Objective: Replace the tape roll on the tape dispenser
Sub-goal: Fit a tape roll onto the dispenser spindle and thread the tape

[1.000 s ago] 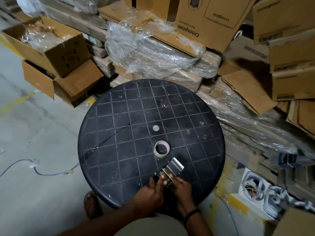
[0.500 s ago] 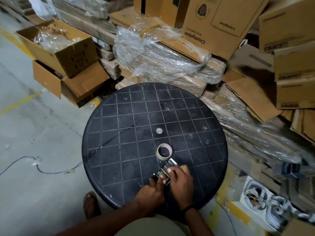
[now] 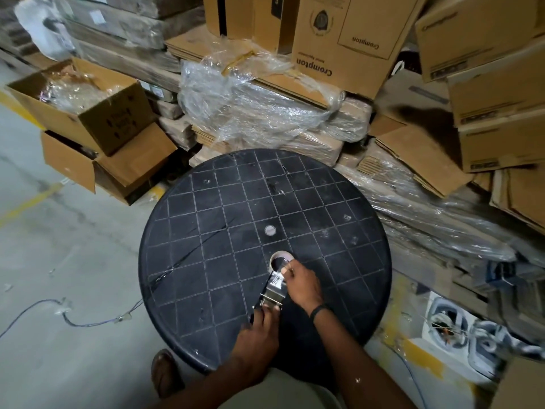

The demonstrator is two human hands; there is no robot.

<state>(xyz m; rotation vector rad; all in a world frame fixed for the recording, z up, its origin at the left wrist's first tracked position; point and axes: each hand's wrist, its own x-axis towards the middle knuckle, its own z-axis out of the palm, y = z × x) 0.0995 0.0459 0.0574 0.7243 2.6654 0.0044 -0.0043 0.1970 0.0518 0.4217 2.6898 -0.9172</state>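
Your right hand (image 3: 300,283) has left the tape dispenser (image 3: 272,290) and reached far to the tape roll (image 3: 280,259) on the table (image 3: 206,246), fingers closing on its near rim. Your left hand (image 3: 259,332) pinches the dispenser's near end. Loading looks next.

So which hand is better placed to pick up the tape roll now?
Probably the right hand: its fingers already reach the tape roll on the table, while the left hand steadies the dispenser at its near end.

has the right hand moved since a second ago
Yes. The right hand has gone forward along the metal dispenser, away from the table's near edge, and now reaches the tape roll on the table.
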